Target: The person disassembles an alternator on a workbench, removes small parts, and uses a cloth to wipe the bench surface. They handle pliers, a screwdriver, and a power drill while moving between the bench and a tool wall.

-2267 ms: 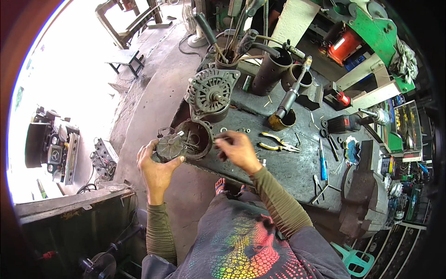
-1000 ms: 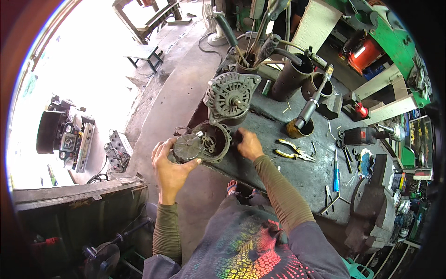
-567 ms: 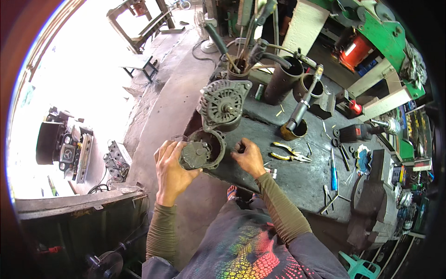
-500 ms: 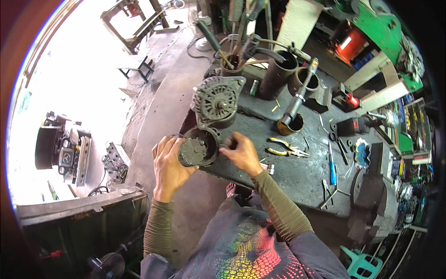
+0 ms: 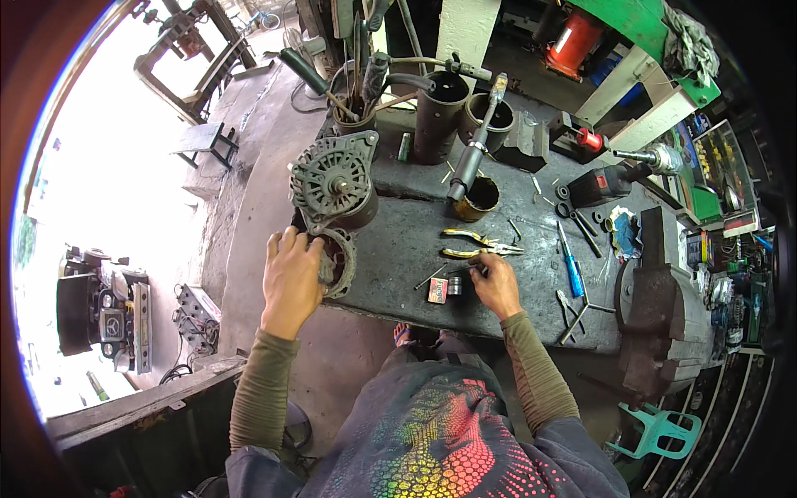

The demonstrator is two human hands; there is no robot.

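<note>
My left hand [image 5: 290, 282] grips the near side of a round grey metal housing [image 5: 349, 264] at the left edge of the dark workbench [image 5: 390, 290]. Its fingertips curl over the rim, and the palm hides part of the opening. Just behind it stands an alternator [image 5: 332, 183] with a slotted front and a central shaft. Over the bench my right hand [image 5: 498, 289] is closed in a pinch; a small dark bit shows at its fingertips, too small to name. Beside that hand lie yellow-handled pliers [image 5: 469, 246], a small matchbox [image 5: 437, 290] and a little metal cylinder [image 5: 454, 285].
A ratchet-like tool [image 5: 477, 149] leans in a rusty cup [image 5: 477, 202]. Tall metal cans [image 5: 438, 120] with tools stand behind. To the right are a blue screwdriver [image 5: 573, 270], a T-shaped wrench [image 5: 585, 307], a cordless power tool [image 5: 602, 184] and a bench vise [image 5: 664, 307].
My right hand has moved from the housing rightward to beside the pliers. The left hand now holds the housing at the bench edge, less tilted. The view has shifted right.
</note>
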